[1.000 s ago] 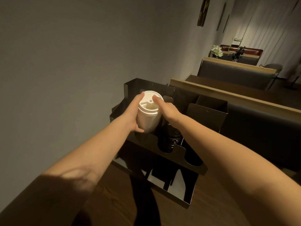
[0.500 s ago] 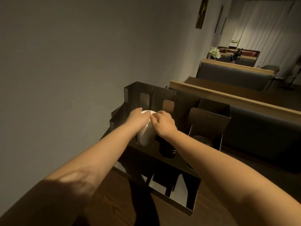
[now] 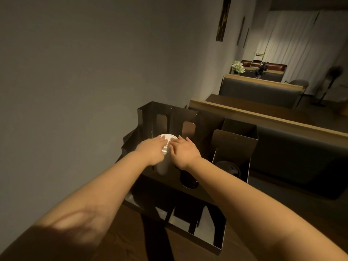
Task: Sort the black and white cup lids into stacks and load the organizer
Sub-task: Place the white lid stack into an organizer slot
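at frame centre, a white lid stack [image 3: 165, 147], held clear of the black metal organizer [image 3: 233, 146] a second ago, is now pressed into its left slot by left hand [image 3: 152, 149] and right hand [image 3: 185, 150], fingers flattened, suggesting loading is nearly finished.

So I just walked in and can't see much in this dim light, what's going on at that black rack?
A person is pressing a tall stack of white plastic cup lids down into the left round slot of the black metal organizer. The left hand and right hand rest flat-fingered on the stack's top. Black lids sit in the middle slot, and another black lid lies in the right compartment.
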Demonstrator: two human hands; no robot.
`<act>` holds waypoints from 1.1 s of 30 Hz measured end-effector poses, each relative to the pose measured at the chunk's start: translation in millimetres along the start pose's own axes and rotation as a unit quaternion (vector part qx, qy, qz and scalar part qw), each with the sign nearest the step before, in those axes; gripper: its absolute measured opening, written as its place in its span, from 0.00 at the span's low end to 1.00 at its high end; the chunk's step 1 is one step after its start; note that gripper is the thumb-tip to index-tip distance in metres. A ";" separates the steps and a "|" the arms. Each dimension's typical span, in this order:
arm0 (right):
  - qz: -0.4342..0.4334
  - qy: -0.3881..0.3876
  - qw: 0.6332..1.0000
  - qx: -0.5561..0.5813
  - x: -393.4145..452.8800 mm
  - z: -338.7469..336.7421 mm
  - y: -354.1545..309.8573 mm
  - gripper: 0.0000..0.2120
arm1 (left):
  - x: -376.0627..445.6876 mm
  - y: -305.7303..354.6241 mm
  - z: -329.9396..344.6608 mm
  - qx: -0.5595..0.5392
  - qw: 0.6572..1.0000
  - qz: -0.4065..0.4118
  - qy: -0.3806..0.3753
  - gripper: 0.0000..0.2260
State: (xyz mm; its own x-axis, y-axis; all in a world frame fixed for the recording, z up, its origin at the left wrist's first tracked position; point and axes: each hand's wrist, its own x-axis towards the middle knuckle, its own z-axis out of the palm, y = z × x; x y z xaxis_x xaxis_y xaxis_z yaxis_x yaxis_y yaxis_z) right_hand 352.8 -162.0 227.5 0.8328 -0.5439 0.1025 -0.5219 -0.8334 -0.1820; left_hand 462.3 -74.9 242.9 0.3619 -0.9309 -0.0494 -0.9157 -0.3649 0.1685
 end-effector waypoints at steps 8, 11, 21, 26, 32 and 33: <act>0.049 -0.014 0.973 0.224 -21.2 -27.3 3.1 0.24 | -8.1 -5.9 -6.9 -0.234 0.969 -0.060 0.056 0.27; 0.064 0.022 0.978 0.199 -40.1 -46.2 17.3 0.25 | -13.6 15.5 -14.8 -0.128 0.984 0.010 0.126 0.32; 0.079 -0.087 0.993 -0.028 -85.5 -0.7 46.6 0.24 | -21.1 79.3 31.5 0.216 0.965 0.132 -0.069 0.30; 0.088 -0.094 0.991 -0.030 -81.0 -0.1 47.2 0.23 | -17.0 75.1 26.9 0.185 0.972 0.114 -0.093 0.27; 0.120 -0.056 0.987 0.095 -85.4 -42.9 55.0 0.23 | -5.9 80.9 -0.8 -0.052 0.988 0.124 -0.075 0.28; 0.136 -0.013 0.981 0.139 -88.6 -54.8 56.8 0.23 | -5.8 83.5 -8.9 -0.070 0.988 0.131 -0.046 0.29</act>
State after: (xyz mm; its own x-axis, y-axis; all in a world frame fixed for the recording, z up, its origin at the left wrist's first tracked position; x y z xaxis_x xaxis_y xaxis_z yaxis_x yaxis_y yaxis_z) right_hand 239.2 -166.5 261.7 0.6765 -0.7364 -0.0113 -0.6577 -0.5971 -0.4592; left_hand 385.4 -99.8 266.1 0.0923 -0.9930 -0.0741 -0.9401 -0.1114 0.3223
